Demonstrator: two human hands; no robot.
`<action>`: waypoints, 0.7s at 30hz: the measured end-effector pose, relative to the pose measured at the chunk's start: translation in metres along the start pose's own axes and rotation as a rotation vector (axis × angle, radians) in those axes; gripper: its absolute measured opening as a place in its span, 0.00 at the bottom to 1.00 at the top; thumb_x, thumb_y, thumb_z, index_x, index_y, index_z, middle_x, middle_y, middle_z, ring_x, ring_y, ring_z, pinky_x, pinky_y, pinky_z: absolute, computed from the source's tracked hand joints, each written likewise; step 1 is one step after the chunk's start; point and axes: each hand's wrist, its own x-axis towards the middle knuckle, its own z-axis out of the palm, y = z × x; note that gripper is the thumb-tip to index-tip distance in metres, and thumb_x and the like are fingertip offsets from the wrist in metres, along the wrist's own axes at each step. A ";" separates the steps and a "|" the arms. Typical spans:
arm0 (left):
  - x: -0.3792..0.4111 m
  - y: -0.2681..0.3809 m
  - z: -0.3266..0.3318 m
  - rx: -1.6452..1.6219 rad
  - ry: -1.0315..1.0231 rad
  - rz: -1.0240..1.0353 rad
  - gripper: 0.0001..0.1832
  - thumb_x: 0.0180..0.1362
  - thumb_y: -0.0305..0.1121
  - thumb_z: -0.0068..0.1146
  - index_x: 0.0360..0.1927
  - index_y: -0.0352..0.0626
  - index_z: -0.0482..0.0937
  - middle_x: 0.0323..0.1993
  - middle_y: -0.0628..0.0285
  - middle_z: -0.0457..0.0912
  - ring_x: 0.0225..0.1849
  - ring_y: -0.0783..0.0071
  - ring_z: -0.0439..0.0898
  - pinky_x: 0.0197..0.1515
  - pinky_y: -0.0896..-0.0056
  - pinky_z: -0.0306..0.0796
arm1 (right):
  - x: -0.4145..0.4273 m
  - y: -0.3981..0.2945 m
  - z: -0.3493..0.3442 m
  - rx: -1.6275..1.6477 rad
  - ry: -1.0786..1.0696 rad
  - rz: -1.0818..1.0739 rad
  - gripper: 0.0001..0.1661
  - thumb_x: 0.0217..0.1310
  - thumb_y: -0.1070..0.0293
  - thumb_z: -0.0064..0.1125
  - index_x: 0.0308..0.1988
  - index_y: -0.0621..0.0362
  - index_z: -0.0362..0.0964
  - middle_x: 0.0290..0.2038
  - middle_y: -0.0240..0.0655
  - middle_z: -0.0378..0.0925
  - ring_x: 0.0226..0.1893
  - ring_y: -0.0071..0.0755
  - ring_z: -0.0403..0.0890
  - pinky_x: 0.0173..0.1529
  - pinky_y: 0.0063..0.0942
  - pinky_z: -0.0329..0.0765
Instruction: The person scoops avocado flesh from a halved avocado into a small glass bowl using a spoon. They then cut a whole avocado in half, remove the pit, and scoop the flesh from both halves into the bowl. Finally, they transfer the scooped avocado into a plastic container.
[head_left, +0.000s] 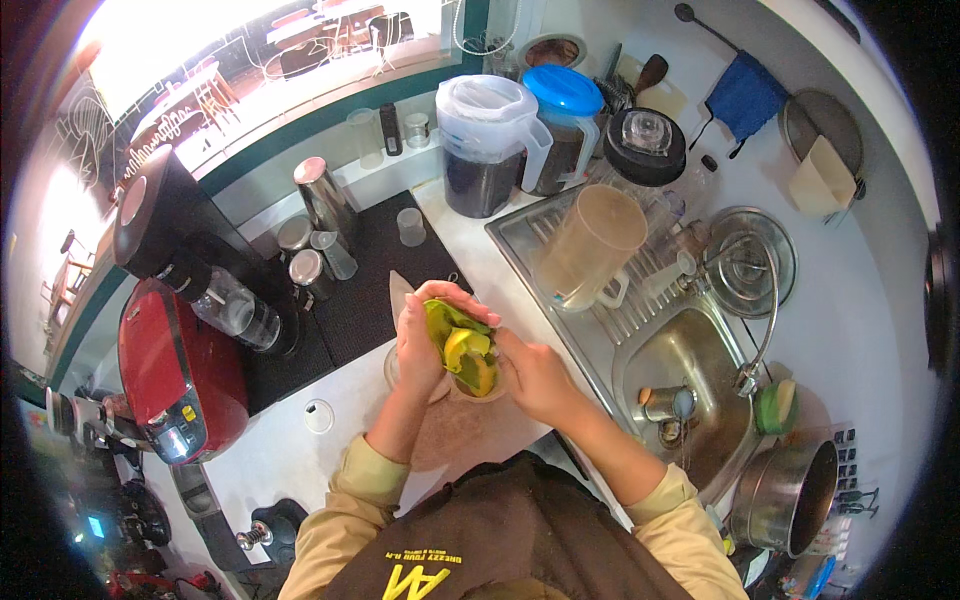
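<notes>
Green and yellow pieces of peel or fruit lie between my two hands, above a light round-rimmed container. My left hand cups them from the left side, its fingers curved over their top. On the right, my right hand has its fingers bent against the same pieces and near the container's rim; what its fingertips grip is hidden. Behind my left hand a pale pointed object stands partly out of sight. Below the hands is a light counter with a brownish patch.
Ahead stand a small plastic cup, metal shakers and pitchers of dark liquid. At right, an upturned pitcher rests on the drainboard beside a sink with running water. A red appliance and black grinder-like machine stand left.
</notes>
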 end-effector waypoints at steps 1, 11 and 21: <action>0.005 0.001 -0.004 0.050 -0.070 0.027 0.32 0.71 0.59 0.37 0.46 0.33 0.71 0.37 0.49 0.82 0.42 0.53 0.85 0.48 0.57 0.79 | 0.004 -0.002 -0.006 -0.079 -0.010 -0.012 0.11 0.64 0.74 0.48 0.47 0.60 0.66 0.28 0.53 0.75 0.31 0.63 0.79 0.32 0.48 0.73; 0.038 0.008 -0.016 0.479 -0.415 0.128 0.39 0.69 0.64 0.38 0.47 0.27 0.73 0.36 0.50 0.82 0.43 0.59 0.84 0.48 0.61 0.78 | 0.014 0.005 -0.016 -0.306 0.157 -0.162 0.10 0.58 0.74 0.52 0.42 0.56 0.69 0.28 0.42 0.76 0.29 0.52 0.81 0.30 0.44 0.76; 0.029 -0.020 -0.003 0.145 0.038 0.062 0.31 0.74 0.56 0.30 0.47 0.36 0.73 0.35 0.50 0.83 0.40 0.60 0.84 0.45 0.63 0.78 | 0.014 0.003 -0.011 -0.068 0.153 -0.048 0.10 0.59 0.75 0.51 0.43 0.57 0.68 0.31 0.46 0.76 0.32 0.57 0.80 0.31 0.47 0.76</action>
